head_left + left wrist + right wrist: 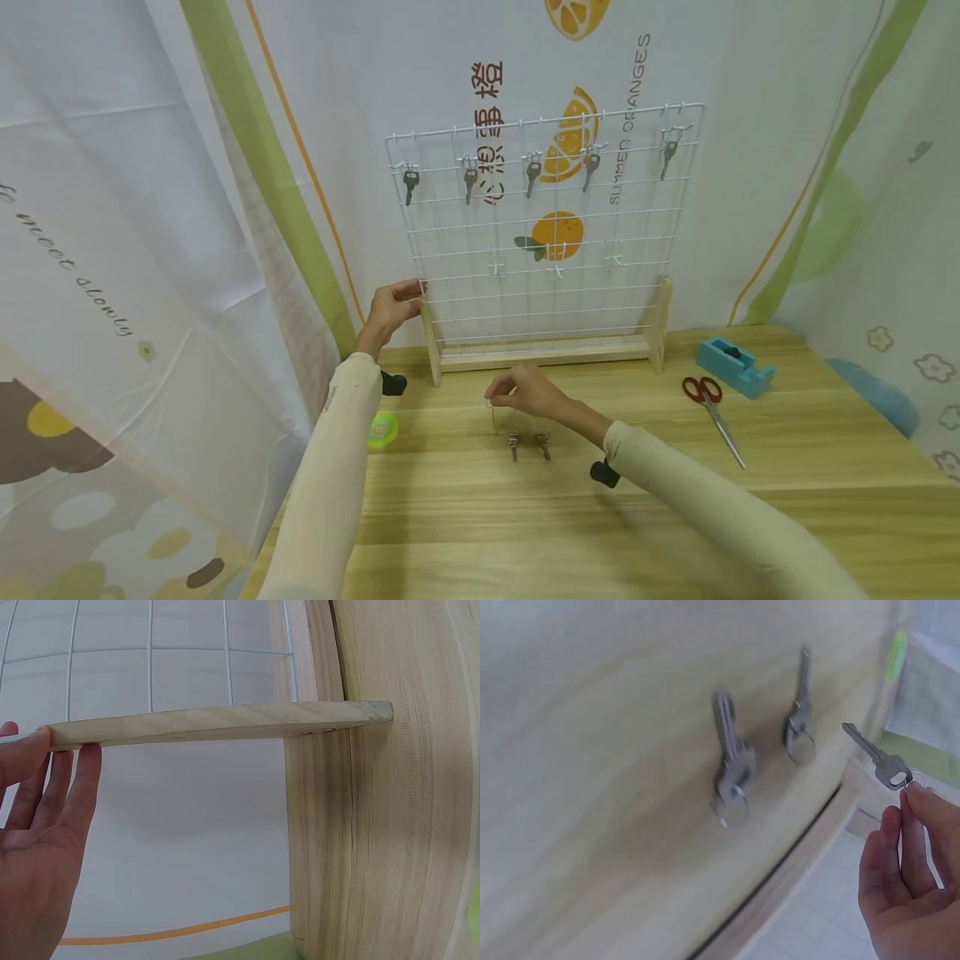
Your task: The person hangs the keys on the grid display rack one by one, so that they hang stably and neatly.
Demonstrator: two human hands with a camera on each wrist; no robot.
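My left hand grips the left side of a white wire grid rack. In the left wrist view, its thumb and fingers pinch the upper end of the wooden side post. My right hand is raised over the table in front of the rack. Between thumb and fingertips it pinches the ring of a metal key, and the key points away from the hand. Two more ringed keys, a left one and a right one, lie on the table below that hand.
Several keys, one a far-left key, hang from hooks along the rack's upper part. Lower on the grid are bare white hooks. Red-handled scissors and a blue tape dispenser lie at right. A yellow-green round object sits by the left forearm.
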